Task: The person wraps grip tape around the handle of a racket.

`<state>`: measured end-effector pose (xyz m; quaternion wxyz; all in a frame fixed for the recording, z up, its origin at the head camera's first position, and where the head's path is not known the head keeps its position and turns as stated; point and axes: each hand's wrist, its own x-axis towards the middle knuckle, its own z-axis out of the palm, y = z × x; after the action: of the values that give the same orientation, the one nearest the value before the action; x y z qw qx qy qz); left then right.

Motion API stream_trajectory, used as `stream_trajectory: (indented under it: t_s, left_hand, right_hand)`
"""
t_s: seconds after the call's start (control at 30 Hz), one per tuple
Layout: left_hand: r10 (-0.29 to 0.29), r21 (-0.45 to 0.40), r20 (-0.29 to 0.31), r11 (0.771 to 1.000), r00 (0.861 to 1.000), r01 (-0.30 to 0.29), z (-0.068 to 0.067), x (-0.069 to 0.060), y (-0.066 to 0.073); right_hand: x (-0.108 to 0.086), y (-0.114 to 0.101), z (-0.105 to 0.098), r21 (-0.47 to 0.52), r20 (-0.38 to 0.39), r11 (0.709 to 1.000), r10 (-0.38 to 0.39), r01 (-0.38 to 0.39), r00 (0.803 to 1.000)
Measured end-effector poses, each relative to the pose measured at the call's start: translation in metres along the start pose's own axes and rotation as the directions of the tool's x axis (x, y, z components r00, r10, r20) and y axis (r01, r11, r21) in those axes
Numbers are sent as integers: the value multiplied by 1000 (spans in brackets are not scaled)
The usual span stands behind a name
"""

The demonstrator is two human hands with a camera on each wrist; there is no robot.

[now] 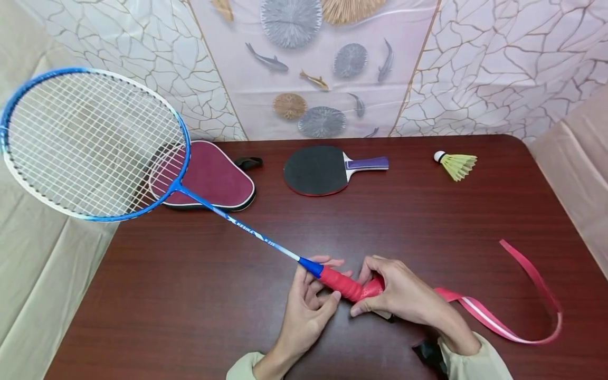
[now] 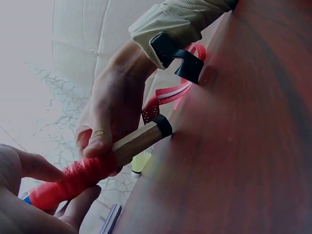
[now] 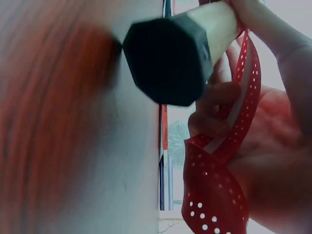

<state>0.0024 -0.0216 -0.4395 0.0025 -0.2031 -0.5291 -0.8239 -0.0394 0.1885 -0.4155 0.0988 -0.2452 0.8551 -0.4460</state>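
Pinching red perforated overgrip (image 1: 342, 285) at lower handle: right hand (image 1: 404, 290), fingers closed. Left hand (image 1: 304, 316) loosely grips wrapped part. Badminton racket (image 1: 266, 240) slants over table (image 1: 214, 295), lettered "KESIKA K-225". Maroon paddle case (image 1: 214, 177) beyond, contents hidden.

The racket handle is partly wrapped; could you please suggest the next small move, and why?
Probably wind the red tape one turn toward the black end cap, since bare wood shows there and a loose length trails past the right hand.
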Motion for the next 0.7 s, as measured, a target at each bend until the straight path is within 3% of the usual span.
stream_trajectory:
  t_s: [0.33,0.7]
  left_hand:
    - [0,33,-82,999,997,2,2,0,-2]
    - [17,37,-87,999,996,-14,0,-1,-3]
  right_hand:
    - [2,0,0,-21,-28,999,-34,33,999]
    - [-5,4,-19,29,-32,997,-75,76,997]
